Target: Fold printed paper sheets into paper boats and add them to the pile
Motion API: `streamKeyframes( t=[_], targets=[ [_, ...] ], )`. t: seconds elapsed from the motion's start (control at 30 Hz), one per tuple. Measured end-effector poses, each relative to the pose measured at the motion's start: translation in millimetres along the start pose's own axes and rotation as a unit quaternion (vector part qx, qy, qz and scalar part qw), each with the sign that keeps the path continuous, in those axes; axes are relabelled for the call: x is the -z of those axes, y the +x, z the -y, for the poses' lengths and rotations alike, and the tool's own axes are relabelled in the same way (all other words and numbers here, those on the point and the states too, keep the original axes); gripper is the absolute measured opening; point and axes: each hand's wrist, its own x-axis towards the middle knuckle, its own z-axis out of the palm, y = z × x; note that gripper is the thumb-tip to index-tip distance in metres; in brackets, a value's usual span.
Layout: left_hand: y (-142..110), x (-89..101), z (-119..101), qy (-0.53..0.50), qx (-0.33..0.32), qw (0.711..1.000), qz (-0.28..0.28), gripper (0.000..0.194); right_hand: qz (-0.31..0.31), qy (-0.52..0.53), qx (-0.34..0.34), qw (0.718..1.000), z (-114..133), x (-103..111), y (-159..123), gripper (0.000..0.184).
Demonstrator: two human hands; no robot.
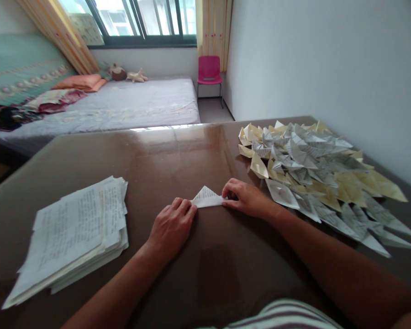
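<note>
A small folded triangle of printed paper (207, 197) lies on the glossy brown table (157, 155) between my hands. My left hand (171, 226) rests knuckles-up at its left corner, fingers curled and pressing the paper's edge. My right hand (245, 198) pinches the right corner with fingers closed on it. Both hands hold the same folded piece flat against the table.
A thick stack of printed sheets (75, 233) lies at the left. A large heap of folded paper boats (315, 169) covers the table's right side by the white wall. Beyond the table are a bed (123, 103) and a pink chair (209, 71).
</note>
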Motion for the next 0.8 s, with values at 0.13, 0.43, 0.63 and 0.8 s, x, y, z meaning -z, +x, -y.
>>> streamKeyframes(
  t=[0.13, 0.43, 0.63, 0.8],
  targets=[
    [2, 1.6, -1, -0.003, 0.006, 1.000, 0.001, 0.014, 0.000, 0.057, -0.022, 0.998, -1, -1, 1, 0.023],
    [4, -2.9, -4, -0.024, -0.007, 0.994, -0.106, 0.032, -0.038, 0.097, 0.132, 0.986, 12, -7, 2, 0.010],
    [3, -7.1, -6, -0.011, -0.040, 0.998, -0.051, 0.019, -0.027, 0.090, 0.155, 0.983, 16, -12, 1, 0.007],
    [-1, -7.3, -6, 0.029, -0.073, 0.993, -0.085, 0.020, -0.006, 0.114, 0.028, 0.993, 11, -9, 2, 0.055]
  ],
)
